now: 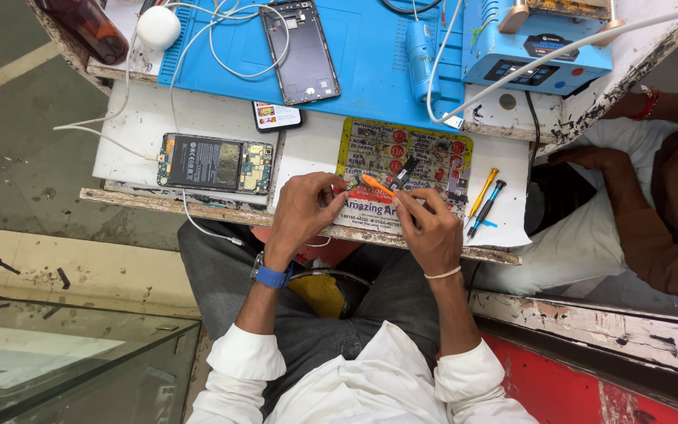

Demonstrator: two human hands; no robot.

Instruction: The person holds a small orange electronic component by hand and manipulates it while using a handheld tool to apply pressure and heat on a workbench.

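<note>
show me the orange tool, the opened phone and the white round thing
orange tool [377,185], head view, middle of shaft
opened phone [215,163], head view, on its battery
white round thing [158,27], head view, its top

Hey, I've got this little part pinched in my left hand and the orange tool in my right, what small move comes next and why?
Probably ease the orange tool tip a touch further in at the small part. The left hand pinches that part over the yellow mat, the right hand already aims the tool at it, and the tip looks right at its edge.

Phone repair bench: opened phone [215,163], screwdrivers [483,198].
</note>
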